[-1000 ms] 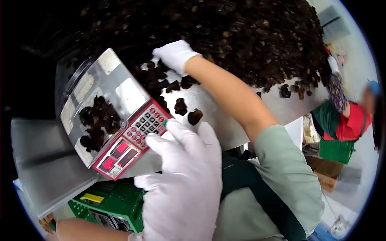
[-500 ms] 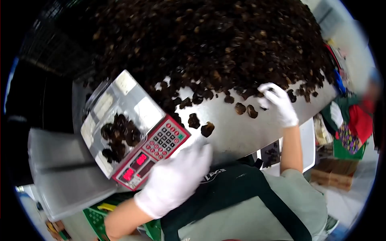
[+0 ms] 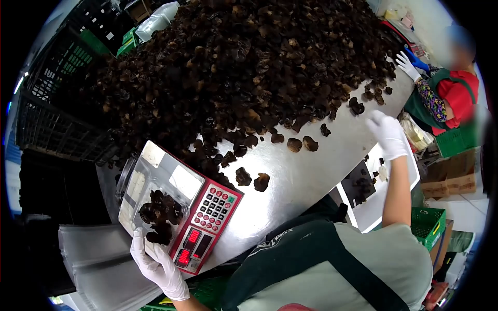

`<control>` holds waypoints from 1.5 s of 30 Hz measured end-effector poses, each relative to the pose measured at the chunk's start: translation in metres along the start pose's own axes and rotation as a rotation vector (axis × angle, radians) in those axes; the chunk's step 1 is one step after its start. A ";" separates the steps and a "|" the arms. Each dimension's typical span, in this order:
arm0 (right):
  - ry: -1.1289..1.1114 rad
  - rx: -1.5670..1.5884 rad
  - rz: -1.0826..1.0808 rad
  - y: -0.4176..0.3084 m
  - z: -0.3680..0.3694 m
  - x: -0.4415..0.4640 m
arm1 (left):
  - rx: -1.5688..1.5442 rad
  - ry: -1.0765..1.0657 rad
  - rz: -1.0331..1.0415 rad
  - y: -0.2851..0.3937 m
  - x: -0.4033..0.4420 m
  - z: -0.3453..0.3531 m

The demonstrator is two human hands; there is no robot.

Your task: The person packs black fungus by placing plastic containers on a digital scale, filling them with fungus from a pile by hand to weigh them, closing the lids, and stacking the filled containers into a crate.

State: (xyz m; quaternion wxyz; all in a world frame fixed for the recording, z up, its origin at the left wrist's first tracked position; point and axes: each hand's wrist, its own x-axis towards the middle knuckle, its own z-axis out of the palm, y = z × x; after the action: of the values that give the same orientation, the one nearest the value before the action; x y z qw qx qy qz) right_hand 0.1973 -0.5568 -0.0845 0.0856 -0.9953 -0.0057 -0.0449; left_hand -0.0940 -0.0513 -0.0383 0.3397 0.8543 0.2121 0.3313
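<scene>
My left hand (image 3: 158, 264), in a white glove, is at the near left edge of the red and grey digital scale (image 3: 215, 207). Its fingers are closed at the rim of a clear plastic tray (image 3: 168, 179) on the scale. Several dark, wet fungus-like pieces (image 3: 163, 210) lie in that tray. My right hand (image 3: 386, 135), also white-gloved, hangs over the metal table's right edge; its fingers are blurred, and anything in them cannot be made out. A large heap of dark pieces (image 3: 244, 67) covers the table's far side, with loose ones nearer me.
Stacked clear plastic containers (image 3: 104, 264) stand left of the scale, with black crates (image 3: 62, 124) beyond. A white tray (image 3: 381, 199) with dark bits is below my right hand. At the right are a co-worker in red (image 3: 459, 96) and a green basket (image 3: 428, 223).
My left hand has moved from the keypad side to the scale's left edge. My right hand went from the heap to the loose pieces, then farther right over the table edge. The view has shifted.
</scene>
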 end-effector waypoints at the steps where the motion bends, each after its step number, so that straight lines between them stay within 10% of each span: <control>1: 0.079 0.032 -0.182 -0.023 0.019 0.010 | 0.001 0.001 0.002 0.000 0.000 -0.001; 11: -0.119 0.260 -0.827 -0.288 0.103 0.055 | 0.127 -0.022 0.047 -0.011 0.003 -0.003; 21: 0.021 0.336 -0.819 -0.305 0.157 0.046 | 0.162 0.257 -0.047 -0.028 0.024 -0.032; 28: -0.186 0.767 -0.687 -0.320 0.109 0.069 | -0.112 0.279 -0.212 -0.048 0.030 -0.042; 37: -0.367 1.068 -1.320 -0.452 -0.006 -0.045 | -0.522 -0.005 -0.385 -0.035 0.028 -0.014; 45: -0.430 1.243 -1.302 -0.474 0.011 -0.054 | 0.237 0.007 0.006 -0.029 0.029 -0.008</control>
State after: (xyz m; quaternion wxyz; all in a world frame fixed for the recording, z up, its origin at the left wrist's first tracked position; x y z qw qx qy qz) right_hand 0.1349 -0.0885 -0.0197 0.5593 -0.5577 -0.6029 0.1125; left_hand -0.0843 -0.0113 -0.0424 0.2346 0.8879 0.2487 0.3079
